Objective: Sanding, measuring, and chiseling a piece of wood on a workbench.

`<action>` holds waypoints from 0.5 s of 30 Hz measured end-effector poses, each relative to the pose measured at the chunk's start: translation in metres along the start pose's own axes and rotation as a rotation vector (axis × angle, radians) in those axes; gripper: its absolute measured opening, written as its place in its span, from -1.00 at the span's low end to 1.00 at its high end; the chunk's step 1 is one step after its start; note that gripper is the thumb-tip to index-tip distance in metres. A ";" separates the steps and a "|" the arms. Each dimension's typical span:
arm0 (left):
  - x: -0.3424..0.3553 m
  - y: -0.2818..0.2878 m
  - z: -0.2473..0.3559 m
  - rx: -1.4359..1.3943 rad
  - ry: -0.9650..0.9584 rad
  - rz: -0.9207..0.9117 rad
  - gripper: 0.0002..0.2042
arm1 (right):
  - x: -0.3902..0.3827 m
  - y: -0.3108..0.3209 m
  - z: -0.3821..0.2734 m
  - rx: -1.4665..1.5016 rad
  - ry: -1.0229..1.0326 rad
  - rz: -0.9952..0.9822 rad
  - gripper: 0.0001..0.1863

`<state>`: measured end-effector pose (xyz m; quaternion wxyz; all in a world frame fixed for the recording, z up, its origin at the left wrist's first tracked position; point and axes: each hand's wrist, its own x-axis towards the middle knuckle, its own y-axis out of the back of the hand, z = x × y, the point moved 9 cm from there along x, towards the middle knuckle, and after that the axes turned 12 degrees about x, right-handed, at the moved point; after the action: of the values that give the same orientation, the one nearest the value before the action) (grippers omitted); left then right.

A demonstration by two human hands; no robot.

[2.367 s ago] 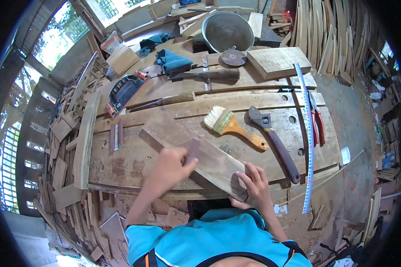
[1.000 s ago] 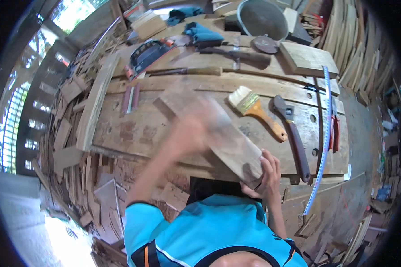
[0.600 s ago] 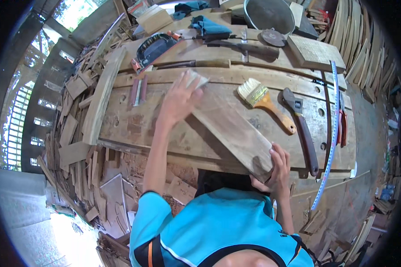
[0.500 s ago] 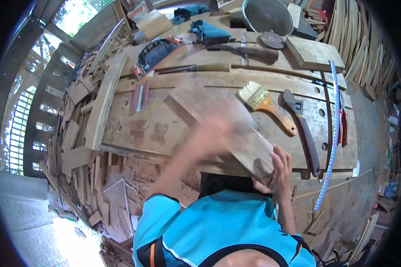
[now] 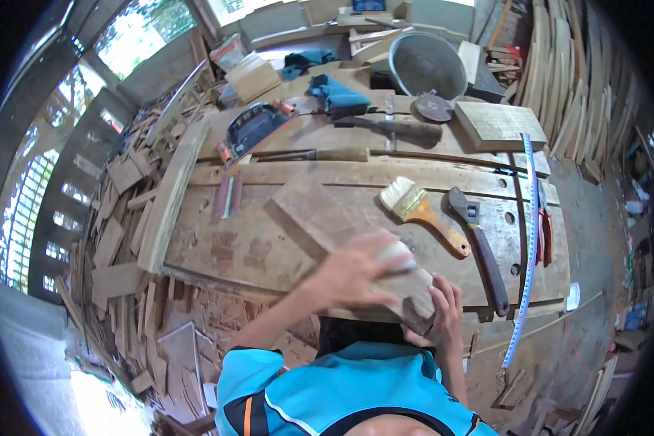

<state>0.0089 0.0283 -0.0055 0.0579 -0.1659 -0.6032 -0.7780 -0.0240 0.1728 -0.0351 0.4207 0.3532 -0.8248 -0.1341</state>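
Note:
My left hand (image 5: 349, 272), blurred, presses a small pale pad (image 5: 400, 261) on the upper face of a long plank (image 5: 312, 218) lying diagonally on the workbench (image 5: 225, 240). My right hand (image 5: 447, 316) grips the near end of the plank at the bench's front edge, fingertips on its side. Just right of the plank lie a wide brush (image 5: 432, 227) with an orange wooden handle and an adjustable wrench (image 5: 487, 265). To their right are red-handled pliers (image 5: 546, 240) and a blue-and-white measuring strip (image 5: 523, 291) hanging over the edge.
A loose board (image 5: 171, 203) lies along the bench's left end. At the back are a hand saw or plane-like tool (image 5: 243, 138), chisels (image 5: 349, 155), teal cloths (image 5: 334, 94), a wood block (image 5: 494, 120) and a metal basin (image 5: 425, 62). Scrap piles (image 5: 123, 276) and upright planks (image 5: 567, 87) surround it.
Over the last second my left hand has swept up the plank and back down toward my right hand, which stays on the near end. The view has also shifted slightly.

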 end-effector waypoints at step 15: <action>-0.064 0.055 -0.140 0.156 0.554 0.061 -0.44 | 0.008 0.005 0.001 -0.068 -0.023 -0.022 -0.27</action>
<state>0.0584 -0.1275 -0.0066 0.2561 0.0397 -0.6173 -0.7428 -0.0299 0.1706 -0.0281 0.4215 0.3462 -0.8205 -0.1710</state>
